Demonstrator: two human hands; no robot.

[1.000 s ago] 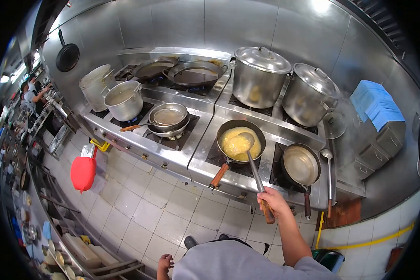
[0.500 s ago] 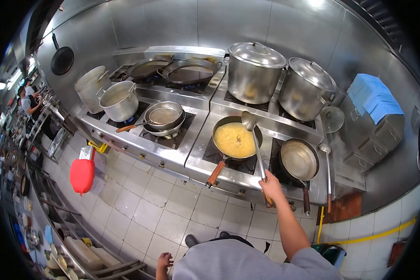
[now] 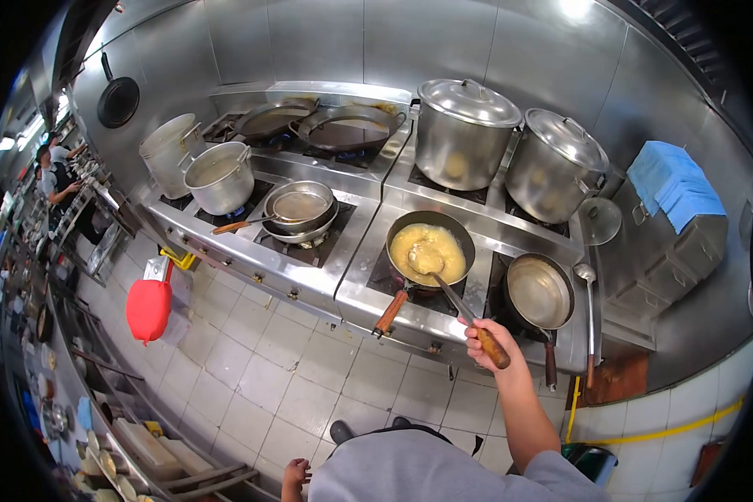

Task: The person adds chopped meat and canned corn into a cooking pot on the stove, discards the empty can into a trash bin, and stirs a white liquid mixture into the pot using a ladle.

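My right hand (image 3: 492, 345) is closed around the wooden handle of a metal ladle (image 3: 454, 297). The ladle's bowl is down in a yellow, lumpy mixture (image 3: 448, 243) inside a dark frying pan (image 3: 463, 226). That pan rests on a front burner, its wooden handle (image 3: 391, 313) pointing toward me and untouched. Down by my side, my left hand (image 3: 296, 473) hangs empty, fingers loosely curled and slightly apart.
Right of the frying pan sit another pan (image 3: 537, 293) and a second ladle (image 3: 590, 314). Two large lidded pots (image 3: 467, 134) stand behind. Leftward are a strainer over a pan (image 3: 299, 203) and an open pot (image 3: 217, 180). People (image 3: 61, 184) work far left.
The ladle's bowl has gone from above the pan's far right rim down into the yellow mixture. My right hand has shifted slightly, and the ladle handle now tilts more to the right.
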